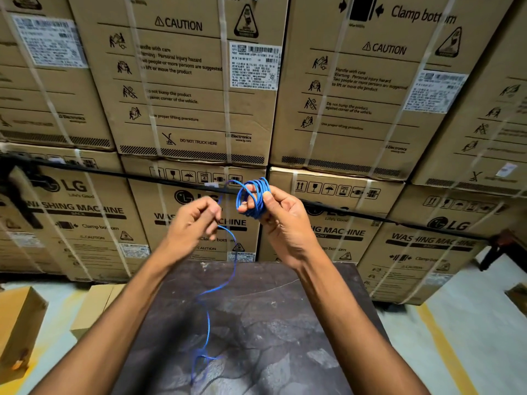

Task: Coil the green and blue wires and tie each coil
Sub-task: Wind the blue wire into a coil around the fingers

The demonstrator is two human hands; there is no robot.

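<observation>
Right hand clamped on blue wire coil at frame centre; left hand just beside, pinching the loose blue wire tail trailing down to counter.

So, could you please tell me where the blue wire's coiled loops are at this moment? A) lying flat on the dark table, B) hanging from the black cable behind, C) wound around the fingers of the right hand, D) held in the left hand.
C: the blue wire loops sit around the fingers of the right hand, while the left hand holds only the loose strand that trails down to the dark table.
</observation>
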